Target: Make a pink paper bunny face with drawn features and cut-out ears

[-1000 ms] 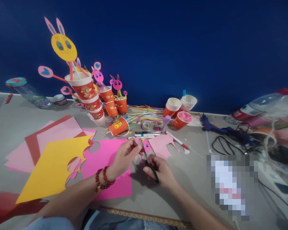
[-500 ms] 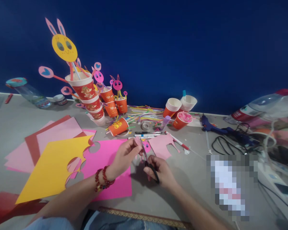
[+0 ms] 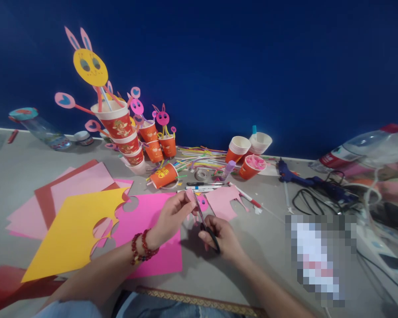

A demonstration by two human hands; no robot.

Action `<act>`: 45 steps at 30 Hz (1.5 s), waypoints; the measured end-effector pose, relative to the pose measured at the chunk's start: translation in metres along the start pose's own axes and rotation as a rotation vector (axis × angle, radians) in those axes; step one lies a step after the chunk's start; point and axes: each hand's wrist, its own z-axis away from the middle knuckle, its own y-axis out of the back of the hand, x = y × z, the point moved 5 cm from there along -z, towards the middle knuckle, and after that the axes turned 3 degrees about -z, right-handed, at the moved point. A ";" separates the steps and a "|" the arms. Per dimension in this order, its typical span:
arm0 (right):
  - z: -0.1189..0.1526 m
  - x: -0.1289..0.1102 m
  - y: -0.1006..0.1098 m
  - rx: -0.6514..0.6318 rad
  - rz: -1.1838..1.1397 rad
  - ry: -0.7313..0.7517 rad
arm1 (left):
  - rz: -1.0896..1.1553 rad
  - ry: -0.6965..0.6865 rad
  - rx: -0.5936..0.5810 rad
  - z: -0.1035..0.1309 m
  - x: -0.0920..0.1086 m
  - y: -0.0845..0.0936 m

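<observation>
My left hand (image 3: 174,215), with red bead bracelets at the wrist, pinches a small piece of pink paper (image 3: 190,194). In my right hand (image 3: 223,238) is a pair of black-handled scissors (image 3: 211,236), fingers wrapped round the handles. The blades point up and away, right beside the pink piece at my left fingertips. Just behind the blades lies a small magenta face cutout (image 3: 202,202), partly hidden. A cut-up pink sheet (image 3: 222,199) rests to its right. Under my left forearm spread a magenta sheet (image 3: 166,260) and a yellow sheet (image 3: 66,234) with round cutouts.
Stacked red cups with a yellow rabbit face (image 3: 90,67) stand at back left. A tipped orange cup (image 3: 164,176), pens (image 3: 202,187) and a purple glue stick (image 3: 228,169) lie ahead. A cup of pink scraps (image 3: 253,167), a blue glue gun (image 3: 305,180) and cables are rightward.
Both hands, the scissors and the pink paper piece hold almost the same positions. The view has shifted very slightly.
</observation>
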 end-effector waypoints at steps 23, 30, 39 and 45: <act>0.001 -0.002 -0.002 0.004 -0.022 -0.040 | -0.018 -0.005 0.012 -0.001 0.001 0.003; 0.002 -0.002 -0.004 -0.020 -0.058 -0.056 | -0.124 0.007 -0.004 0.000 0.005 0.003; 0.002 -0.003 -0.004 -0.042 -0.050 -0.048 | -0.130 -0.004 -0.009 -0.001 0.007 0.002; 0.002 -0.004 -0.004 -0.038 -0.050 -0.041 | -0.119 -0.021 -0.022 -0.001 0.010 0.001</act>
